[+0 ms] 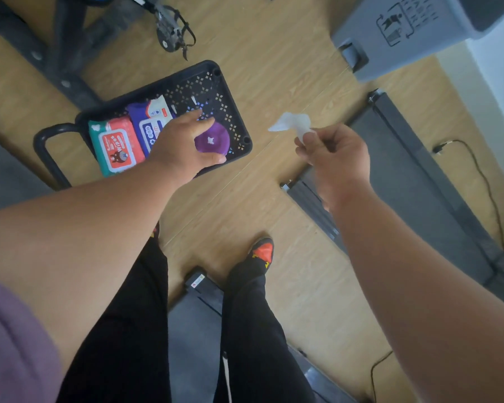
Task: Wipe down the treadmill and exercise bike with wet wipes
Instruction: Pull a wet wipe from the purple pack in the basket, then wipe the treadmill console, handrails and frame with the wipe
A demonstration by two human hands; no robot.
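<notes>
- While the left hand [181,146] reaches down into the black basket [233,97] on the wood floor [274,68], its grip is wrapped round a purple round wipes tub [211,139], thumb on the near side, fingers over the far side.
- Right hand [336,158] is up over the floor with its grip pinching a crumpled white wet wipe [291,123], which sticks out past the fingertips, well apart from the basket.
- Same basket also has a red-and-teal wipes pack [115,145] and a purple-and-white wipes pack [150,120], side by side, just left of the tub.
- Treadmill [413,175] lies flat at the right, cable [483,181] trailing beside it.
- Exercise bike [70,53] frame and pedal sit top left, near the basket.
- Grey bin [405,33] top right.
</notes>
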